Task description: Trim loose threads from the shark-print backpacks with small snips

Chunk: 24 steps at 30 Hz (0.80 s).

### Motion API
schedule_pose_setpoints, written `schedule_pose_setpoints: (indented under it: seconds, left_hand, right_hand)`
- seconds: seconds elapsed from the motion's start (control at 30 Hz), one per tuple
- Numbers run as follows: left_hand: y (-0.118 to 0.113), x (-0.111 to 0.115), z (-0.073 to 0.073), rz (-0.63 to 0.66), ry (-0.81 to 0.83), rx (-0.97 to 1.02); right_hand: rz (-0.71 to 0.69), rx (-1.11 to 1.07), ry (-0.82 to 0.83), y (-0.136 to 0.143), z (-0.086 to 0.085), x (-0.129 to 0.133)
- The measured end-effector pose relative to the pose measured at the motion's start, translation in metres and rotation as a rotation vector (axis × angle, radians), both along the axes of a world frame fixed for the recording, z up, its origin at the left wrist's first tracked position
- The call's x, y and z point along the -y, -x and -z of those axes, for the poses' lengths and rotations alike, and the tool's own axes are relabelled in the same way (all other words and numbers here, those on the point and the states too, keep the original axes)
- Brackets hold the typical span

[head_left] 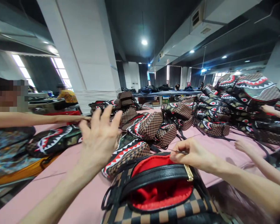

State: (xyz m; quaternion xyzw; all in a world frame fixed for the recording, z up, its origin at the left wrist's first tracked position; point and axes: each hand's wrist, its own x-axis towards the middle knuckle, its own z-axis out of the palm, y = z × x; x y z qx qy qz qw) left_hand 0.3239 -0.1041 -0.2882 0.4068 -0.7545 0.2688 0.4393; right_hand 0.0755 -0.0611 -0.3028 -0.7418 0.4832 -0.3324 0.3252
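Note:
A brown-and-black checkered backpack (166, 216) lies in front of me with its top zip undone, so the red lining (151, 197) shows. Its black carry handle (154, 175) with gold-coloured hardware (188, 172) arches across the opening. My left hand (99, 137) is raised in the air to the left of the bag, fingers spread and slightly blurred, holding nothing. At the far rim of the opening, my right hand (193, 155) pinches a thin dark pointed tool (178, 151), mostly hidden by the fingers; its exact kind I cannot make out.
More shark-mouth backpacks (144, 126) lie just beyond on the pink table cover (77, 174), with a tall pile (214, 109) at the right. A co-worker's arm (37, 119) reaches in from the left over another backpack (56, 140). Another person's hands (244, 147) are at the right.

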Motion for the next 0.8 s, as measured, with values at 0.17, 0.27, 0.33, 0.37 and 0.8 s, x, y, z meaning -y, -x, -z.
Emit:
schedule_pose_setpoints:
  seconds: [0.17,0.27,0.33,0.37,0.8]
  left_hand:
    - [0.034,-0.031,0.018,0.397,-0.059,0.167]
    - [0.045,-0.034,0.024,0.522,-0.18,0.214]
    - [0.045,-0.034,0.023,0.553,-0.177,0.265]
    - [0.044,-0.034,0.023,0.551,-0.137,0.28]
    - [0.035,-0.038,0.036,0.584,0.448,0.404]
  right_hand:
    - [-0.008,0.106,0.003,-0.001,-0.002,-0.004]
    - [-0.022,0.164,-0.074,0.0,-0.002,-0.008]
    - [-0.082,0.229,-0.131,0.002,0.001,-0.01]
    - [-0.116,0.275,-0.166,0.004,0.003,-0.01]
    - [-0.185,0.222,-0.074,0.006,0.002,-0.012]
